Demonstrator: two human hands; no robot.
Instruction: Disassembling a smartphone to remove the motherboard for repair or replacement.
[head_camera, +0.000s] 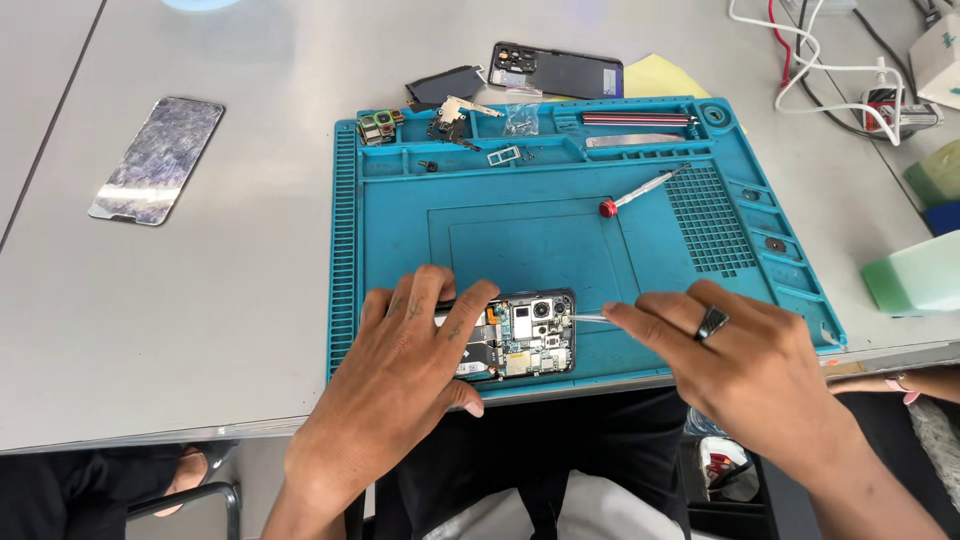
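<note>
Head view: one frame, looking down at a grey tabletop (230, 300) with a blue repair mat (400, 240) on it.
Opened phone: (535, 335) lies at the near edge of the mat, back cover off, circuit board and camera modules exposed.
Left hand: (405, 375) lies flat over the left part of the opened phone, fingers spread, thumb at its near edge; it presses down and grips nothing else.
Right hand: (745, 365) narrowed to a pinch on thin tweezers (590, 318); a dark ring sits on one finger.
Tweezers tip: at the right edge of the opened phone, beside the camera modules; contact too fine to tell.
Screwdriver: (640, 190) slim metal shaft, red cap, lying loose on the mat, well apart from both hands.
Removed parts: a camera module (378, 126), small brackets (455, 118) and a small clear bag (520, 118) sit in the mat's far compartments.
Far compartments, right: a red-striped tool (635, 119) and a flat metal pry tool (630, 140).
Back cover: (555, 72) dark, with camera cutouts, on the tabletop behind the mat.
Detached screen: (158, 158) cracked-looking glass panel on the tabletop, far left, well apart from the mat.
Cables: white and red leads (810, 60) at the far right corner.
Green blocks: (915, 275) on the tabletop right of the mat.
</note>
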